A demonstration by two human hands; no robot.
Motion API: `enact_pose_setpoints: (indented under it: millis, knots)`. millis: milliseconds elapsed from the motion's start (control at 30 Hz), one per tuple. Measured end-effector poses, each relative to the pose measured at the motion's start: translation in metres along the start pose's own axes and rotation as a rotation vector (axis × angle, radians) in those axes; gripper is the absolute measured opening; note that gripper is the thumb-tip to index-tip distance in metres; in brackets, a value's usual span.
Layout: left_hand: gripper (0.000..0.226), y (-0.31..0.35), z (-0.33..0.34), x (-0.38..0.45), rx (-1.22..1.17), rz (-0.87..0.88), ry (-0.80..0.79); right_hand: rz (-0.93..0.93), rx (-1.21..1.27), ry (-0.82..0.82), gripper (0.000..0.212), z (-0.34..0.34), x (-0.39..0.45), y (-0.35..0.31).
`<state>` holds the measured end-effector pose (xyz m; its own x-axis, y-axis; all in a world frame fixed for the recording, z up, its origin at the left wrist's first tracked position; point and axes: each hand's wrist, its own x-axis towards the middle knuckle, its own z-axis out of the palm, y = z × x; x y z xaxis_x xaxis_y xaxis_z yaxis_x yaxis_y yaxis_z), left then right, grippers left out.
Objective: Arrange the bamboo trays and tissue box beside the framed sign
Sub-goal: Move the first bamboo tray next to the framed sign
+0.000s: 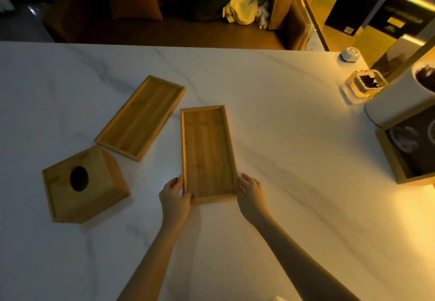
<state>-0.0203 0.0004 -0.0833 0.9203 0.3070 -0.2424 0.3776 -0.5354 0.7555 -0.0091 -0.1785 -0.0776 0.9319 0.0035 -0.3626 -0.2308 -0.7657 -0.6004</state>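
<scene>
Bamboo tray (pixel 208 152) lay mid-worktop (pixel 294 117); your left hand (pixel 175 197) and right hand (pixel 250 193) pinched its near corners, fingers closed. Second tray (pixel 140 117) and box (pixel 82 184) sat left, sign (pixel 409 150) well apart.

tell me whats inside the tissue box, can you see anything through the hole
The tissue box shows only darkness through its oval top opening; no tissue sticks out. Whether anything lies deeper inside cannot be seen, since the bamboo walls and lid cover it.

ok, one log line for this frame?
both hands grip near tray | left hand, right hand at near corners | second tray, tissue box untouched | framed sign far right
</scene>
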Motion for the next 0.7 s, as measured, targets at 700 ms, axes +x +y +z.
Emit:
enact_pose_setpoints:
  millis: [700]
  knots:
    - [0.040,0.096,0.000,-0.030,-0.582,-0.066,-0.385,0.185,0.855,0.026,0.031,-0.133,-0.031,0.025]
